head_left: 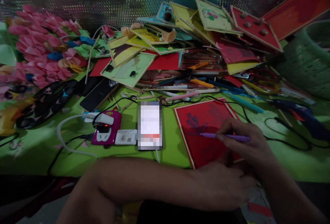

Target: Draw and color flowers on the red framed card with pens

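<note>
Paper flowers (pixel 38 45) in pink heap up at the far left of the green surface (pixel 171 148). Next comes a magenta plug adapter (pixel 105 133), then a phone (pixel 150 125) lying face up. Right of it a red card (pixel 203 148) lies flat on the surface before the person, with a dark drawing on it. The left hand (pixel 219 184) rests at the card's near edge; in the dim light I cannot tell whether its fingers lie flat or curled. The right hand (pixel 247 143) has its fingers clamped on a purple pen (pixel 211 135), tip on the card. A green basket (pixel 308 60) stands far right.
</note>
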`<state>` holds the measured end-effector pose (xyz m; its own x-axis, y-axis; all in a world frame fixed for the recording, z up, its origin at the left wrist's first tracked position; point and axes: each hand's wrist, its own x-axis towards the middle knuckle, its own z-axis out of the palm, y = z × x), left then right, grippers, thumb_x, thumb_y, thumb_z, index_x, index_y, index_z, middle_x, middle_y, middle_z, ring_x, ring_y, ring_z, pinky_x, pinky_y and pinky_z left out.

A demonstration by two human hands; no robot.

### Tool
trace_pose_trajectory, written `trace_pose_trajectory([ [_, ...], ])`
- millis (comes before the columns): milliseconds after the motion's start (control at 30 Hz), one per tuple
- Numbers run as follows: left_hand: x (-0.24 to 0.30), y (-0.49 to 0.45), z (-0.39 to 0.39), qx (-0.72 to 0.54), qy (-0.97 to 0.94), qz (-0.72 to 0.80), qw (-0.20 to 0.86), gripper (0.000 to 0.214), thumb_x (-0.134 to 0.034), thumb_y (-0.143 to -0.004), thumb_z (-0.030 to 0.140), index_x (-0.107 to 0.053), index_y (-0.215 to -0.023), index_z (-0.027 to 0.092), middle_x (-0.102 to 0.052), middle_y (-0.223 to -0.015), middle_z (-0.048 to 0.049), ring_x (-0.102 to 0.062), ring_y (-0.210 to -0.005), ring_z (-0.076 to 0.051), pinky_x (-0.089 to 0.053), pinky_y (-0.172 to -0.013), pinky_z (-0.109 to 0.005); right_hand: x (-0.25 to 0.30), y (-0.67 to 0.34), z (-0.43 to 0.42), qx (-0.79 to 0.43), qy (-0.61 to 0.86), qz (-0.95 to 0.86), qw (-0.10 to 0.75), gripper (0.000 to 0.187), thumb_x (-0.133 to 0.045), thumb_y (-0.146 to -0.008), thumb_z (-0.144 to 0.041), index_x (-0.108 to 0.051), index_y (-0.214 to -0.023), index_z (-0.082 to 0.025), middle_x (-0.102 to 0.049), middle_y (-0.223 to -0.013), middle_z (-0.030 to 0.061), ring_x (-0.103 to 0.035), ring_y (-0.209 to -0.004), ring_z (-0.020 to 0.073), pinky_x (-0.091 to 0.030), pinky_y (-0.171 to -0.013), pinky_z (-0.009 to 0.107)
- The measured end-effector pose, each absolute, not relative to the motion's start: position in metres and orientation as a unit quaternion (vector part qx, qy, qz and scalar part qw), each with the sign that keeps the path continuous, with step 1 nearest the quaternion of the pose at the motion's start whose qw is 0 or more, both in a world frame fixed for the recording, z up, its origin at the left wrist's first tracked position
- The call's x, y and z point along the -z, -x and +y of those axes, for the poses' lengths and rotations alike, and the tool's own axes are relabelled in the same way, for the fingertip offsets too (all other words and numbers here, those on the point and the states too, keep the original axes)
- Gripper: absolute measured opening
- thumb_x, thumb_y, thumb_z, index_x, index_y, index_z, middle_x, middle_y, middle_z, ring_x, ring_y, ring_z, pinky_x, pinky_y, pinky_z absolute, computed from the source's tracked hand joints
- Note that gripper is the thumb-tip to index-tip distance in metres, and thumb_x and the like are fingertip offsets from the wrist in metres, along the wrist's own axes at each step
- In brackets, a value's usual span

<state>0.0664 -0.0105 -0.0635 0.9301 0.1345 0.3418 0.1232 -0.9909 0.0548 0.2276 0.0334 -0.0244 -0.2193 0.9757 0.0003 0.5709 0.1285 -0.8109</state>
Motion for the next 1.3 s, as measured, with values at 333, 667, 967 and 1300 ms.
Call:
trace_pose_trajectory([
  [333,0.0685,-0.0674,-0.0127,-0.168,-0.984,0.063,0.009,0.039,-0.046,-0.099,0.017,-0.076,-0.124,0.018,-0.065,-0.137,-0.0133,-0.058,-0.134,-0.033,-0.055,-0.094,-0.049,0.0218,-0.2277,0.0326,-0.371,0.556,-0.686,0.287,0.018,-0.072,-0.087,-0.033,-0.067,-0.072,-0.025,-0.056,-0.062,-0.0023,-0.048,-0.053,0.0155,-0.037,-0.049,0.031],
  [667,0.0675,-0.0691,-0.0121,-0.183,-0.98,0.072,0.025,0.039,-0.047,-0.096,0.016,-0.077,-0.121,0.016,-0.068,-0.134,-0.0135,-0.063,-0.127,-0.032,-0.056,-0.082,-0.043,0.0233,-0.225,0.0346,-0.372,0.538,-0.698,0.29,0.018,-0.073,-0.087,-0.032,-0.068,-0.073,-0.022,-0.061,-0.061,-0.0021,-0.051,-0.052,0.0138,-0.038,-0.048,0.028],
  [967,0.0653,-0.067,-0.0104,-0.194,-0.978,0.067,0.026,0.036,-0.051,-0.094,0.016,-0.08,-0.115,0.019,-0.069,-0.133,-0.0132,-0.062,-0.129,-0.035,-0.056,-0.089,-0.049,0.0229,-0.2202,0.0353,-0.382,0.54,-0.689,0.298,0.015,-0.073,-0.088,-0.032,-0.07,-0.075,-0.024,-0.061,-0.061,-0.0015,-0.05,-0.051,0.015,-0.039,-0.049,0.03],
  [1300,0.0705,-0.0694,-0.0138,-0.207,-0.975,0.077,0.009,0.037,-0.05,-0.095,0.017,-0.079,-0.117,0.018,-0.069,-0.132,-0.0134,-0.062,-0.125,-0.033,-0.055,-0.084,-0.046,0.0227,-0.2224,0.0357,-0.381,0.538,-0.691,0.296,0.017,-0.073,-0.088,-0.032,-0.069,-0.074,-0.022,-0.06,-0.061,-0.0022,-0.05,-0.052,0.0135,-0.037,-0.048,0.028],
])
